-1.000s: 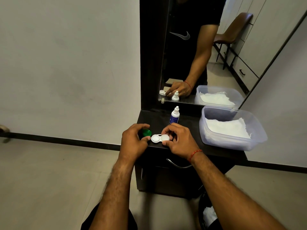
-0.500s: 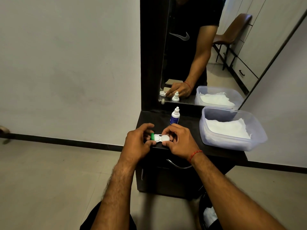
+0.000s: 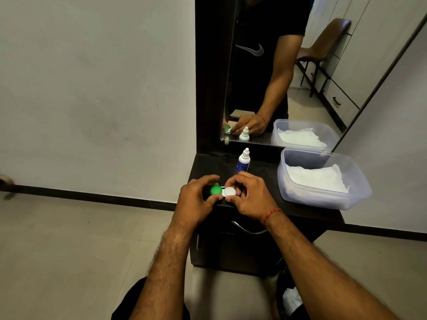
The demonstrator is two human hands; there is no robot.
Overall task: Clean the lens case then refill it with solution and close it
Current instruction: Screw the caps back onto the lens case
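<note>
The white lens case lies near the front left of the dark cabinet top. A green cap sits flat over its left well, pinched between the thumb and fingers of my left hand. My right hand grips the right side of the case, whose white cap faces up. The small white solution bottle with a blue label stands upright just behind my hands, capped.
A clear plastic tub of white tissues stands at the right of the cabinet top. A mirror rises behind, against the wall. A drawer handle sits below the front edge. A bin with white paper is on the floor at lower right.
My left hand brought the green cap from the left of the case over the open left well, and it now lies flat on it. My right hand stayed on the case.
</note>
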